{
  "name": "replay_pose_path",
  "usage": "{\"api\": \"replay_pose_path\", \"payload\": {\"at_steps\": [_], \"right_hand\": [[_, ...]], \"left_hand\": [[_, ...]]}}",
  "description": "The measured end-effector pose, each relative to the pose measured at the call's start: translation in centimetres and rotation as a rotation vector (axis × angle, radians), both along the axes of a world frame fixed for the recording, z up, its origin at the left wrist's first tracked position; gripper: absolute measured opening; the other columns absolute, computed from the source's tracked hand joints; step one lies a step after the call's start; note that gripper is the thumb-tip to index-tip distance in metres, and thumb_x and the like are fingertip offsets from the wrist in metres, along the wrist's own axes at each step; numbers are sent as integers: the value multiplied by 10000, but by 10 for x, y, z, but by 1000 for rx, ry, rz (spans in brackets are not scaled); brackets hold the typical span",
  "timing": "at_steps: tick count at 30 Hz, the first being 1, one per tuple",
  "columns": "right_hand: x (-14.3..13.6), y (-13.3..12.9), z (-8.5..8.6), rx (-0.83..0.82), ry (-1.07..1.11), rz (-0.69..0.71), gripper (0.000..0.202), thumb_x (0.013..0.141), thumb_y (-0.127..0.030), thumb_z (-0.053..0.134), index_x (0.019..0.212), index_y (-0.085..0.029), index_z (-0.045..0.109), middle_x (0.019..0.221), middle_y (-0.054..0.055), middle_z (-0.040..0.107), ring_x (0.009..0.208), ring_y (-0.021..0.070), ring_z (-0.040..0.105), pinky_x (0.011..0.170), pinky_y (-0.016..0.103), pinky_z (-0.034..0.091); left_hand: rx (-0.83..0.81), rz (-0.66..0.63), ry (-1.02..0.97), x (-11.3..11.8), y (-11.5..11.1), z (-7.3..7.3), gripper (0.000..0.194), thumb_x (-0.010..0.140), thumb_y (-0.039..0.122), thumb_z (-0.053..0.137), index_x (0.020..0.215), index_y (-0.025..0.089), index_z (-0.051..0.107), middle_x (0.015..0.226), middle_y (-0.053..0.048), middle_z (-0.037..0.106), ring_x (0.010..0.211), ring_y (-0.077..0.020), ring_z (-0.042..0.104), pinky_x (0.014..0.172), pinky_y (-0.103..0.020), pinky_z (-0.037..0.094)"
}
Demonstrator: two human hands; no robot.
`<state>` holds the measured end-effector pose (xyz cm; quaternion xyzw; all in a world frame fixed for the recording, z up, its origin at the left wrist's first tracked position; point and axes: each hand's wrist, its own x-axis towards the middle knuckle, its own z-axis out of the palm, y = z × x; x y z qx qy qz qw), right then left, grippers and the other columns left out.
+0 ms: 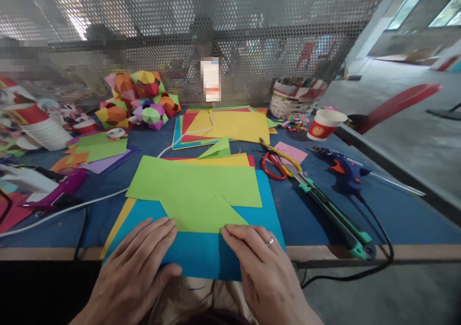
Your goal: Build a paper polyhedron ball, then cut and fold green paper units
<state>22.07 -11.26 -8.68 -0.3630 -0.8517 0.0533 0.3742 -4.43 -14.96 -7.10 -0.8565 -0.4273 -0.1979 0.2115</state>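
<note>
My left hand (pixel 137 260) lies over the blue paper (pixel 201 253), fingers stretched out, with the tips on the lower left corner of a folded light green sheet (pixel 201 190). My right hand (pixel 261 262), wearing a ring, rests its flat fingertips on the sheet's lower right corner; its thumb is hidden. Neither hand grips anything. The green sheet has a slanted flap across its middle and lies over the blue sheet, with yellow paper (pixel 117 224) showing at the left. A small folded green piece (pixel 219 149) stands just beyond it.
Red-and-yellow-handled scissors (pixel 275 164), a green-and-black utility knife (pixel 334 217) and a blue glue gun (pixel 347 171) lie right. Farther back are stacked coloured sheets (pixel 234 126), a lit phone (pixel 212 80), a paper cup (pixel 324 124) and a woven basket (pixel 293 99). Folded paper balls (pixel 149 114) sit left.
</note>
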Motion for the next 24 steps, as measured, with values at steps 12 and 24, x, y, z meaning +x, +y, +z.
{"api": "replay_pose_path", "payload": {"at_steps": [12,24], "right_hand": [[-10,-9,9,70,-179,-251,292,993,-213,518,1261,-170,626,1237,140,664,1030,288,626,830,436,549],[-6,-22,12,-46,-289,-108,464,954,-132,532,1412,-200,513,1277,101,680,1069,248,664,874,396,573]], "left_hand": [[51,91,-147,29,7,-10,346,1042,330,484,1262,95,611,1200,-128,734,1101,-253,686,976,-394,504],[54,43,-230,27,9,-13,304,1008,302,553,1247,130,628,1215,-103,746,1129,-238,702,1028,-385,513]]}}
